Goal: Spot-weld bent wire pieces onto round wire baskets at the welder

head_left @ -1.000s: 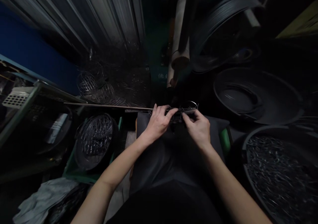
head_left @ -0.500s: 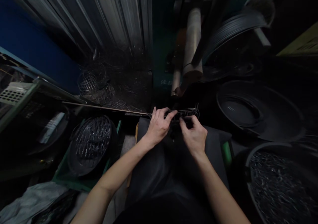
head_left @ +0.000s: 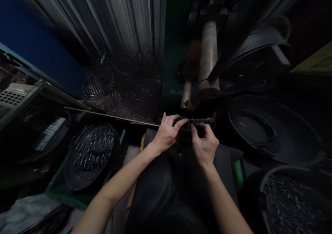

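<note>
Between my hands, under the machine's electrode arms, is a wire rack [head_left: 204, 120] of thin metal rods with a rounded end at the right. My left hand [head_left: 168, 132] grips its left part, thumb and fingers bent about the wires. At its near middle edge, my right hand [head_left: 206, 142] pinches with thumb and curled fingers; any small piece between those fingertips is hidden. Just beyond the rack stands the machine's thick metal cylinder [head_left: 209, 57], with a thinner lower rod [head_left: 186, 93] beside it. The rack's left end lies mostly behind my left hand.
Several round wire racks [head_left: 97, 92] lie at the back left. A dark basin of wire pieces [head_left: 94, 147] rests in a green crate [head_left: 64, 192]. On the right are a wide black basin [head_left: 298, 133] and a bucket of small metal bits [head_left: 293, 199]. A wire coil [head_left: 261, 42] hangs behind.
The view has shifted slightly, so the surroundings sit lower. Both hands keep their hold on the wire rack, and my right hand has moved slightly right of my left.
</note>
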The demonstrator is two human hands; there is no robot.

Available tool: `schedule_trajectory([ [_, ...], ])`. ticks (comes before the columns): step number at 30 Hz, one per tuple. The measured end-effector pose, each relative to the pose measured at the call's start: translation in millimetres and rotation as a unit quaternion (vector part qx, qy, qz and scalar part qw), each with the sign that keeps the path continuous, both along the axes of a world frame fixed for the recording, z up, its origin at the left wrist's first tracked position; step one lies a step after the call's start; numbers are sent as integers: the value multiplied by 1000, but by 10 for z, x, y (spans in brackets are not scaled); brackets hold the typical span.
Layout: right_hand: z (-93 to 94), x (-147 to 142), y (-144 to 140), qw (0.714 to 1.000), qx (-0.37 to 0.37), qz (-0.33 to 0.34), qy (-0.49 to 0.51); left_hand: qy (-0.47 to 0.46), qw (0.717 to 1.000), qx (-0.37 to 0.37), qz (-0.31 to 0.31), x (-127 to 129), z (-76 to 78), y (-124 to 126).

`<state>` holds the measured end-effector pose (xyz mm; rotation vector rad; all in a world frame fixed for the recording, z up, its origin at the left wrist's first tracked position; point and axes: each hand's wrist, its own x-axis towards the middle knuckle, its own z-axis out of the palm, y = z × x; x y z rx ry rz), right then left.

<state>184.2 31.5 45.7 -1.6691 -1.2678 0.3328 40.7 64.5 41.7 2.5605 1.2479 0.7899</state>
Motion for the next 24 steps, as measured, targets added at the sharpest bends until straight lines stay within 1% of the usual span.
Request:
schedule_trajectory([
  [8, -30, -35, 84, 998, 30, -9, -49, -29, 999, 18, 7, 12, -25, 81],
  [11, -12, -46, 111, 998, 33, -9, -53, -39, 999, 29, 7, -1, -35, 103],
  [14, -6, -50, 144, 997, 52, -3, -50, -45, 998, 34, 5, -10, -54, 137],
  [19, -37, -50, 201, 995, 81, 0, -58, -53, 998, 31, 2, -15, -81, 196],
  [24, -65, -40, 252, 994, 83, -8, -64, -57, 998, 38, 2, -1, -91, 250],
])
